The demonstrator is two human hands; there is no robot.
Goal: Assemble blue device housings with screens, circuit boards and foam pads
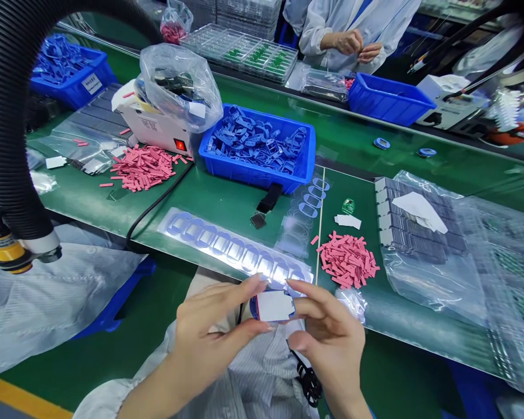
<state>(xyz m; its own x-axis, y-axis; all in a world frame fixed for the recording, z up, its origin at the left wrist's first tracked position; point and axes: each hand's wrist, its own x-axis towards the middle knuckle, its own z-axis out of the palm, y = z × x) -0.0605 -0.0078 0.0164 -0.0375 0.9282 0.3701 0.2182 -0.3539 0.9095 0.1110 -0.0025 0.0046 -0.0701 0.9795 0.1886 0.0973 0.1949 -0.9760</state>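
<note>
Between my two hands, above my lap at the bench edge, is a small blue plastic housing with a white rectangular piece (274, 306) on its face and a thin red strip at its left end. My left hand (220, 326) pinches the left end between thumb and fingers. On the right end, the fingers of my right hand (327, 331) grip the housing, its thumb a little below. Just beyond lies a sheet of blue-rimmed oval film stickers (236, 247). To the right of that sheet is a heap of pink strips (348, 260).
A blue bin (257, 180) holds blue plastic frames. Behind it stand a bagged white machine (157, 131) and another pink heap (142, 169). Grey stacked parts (419, 221) lie on the right. A black hose (9, 116) hangs at left. Across the conveyor, a co-worker's hands (358, 46) are busy.
</note>
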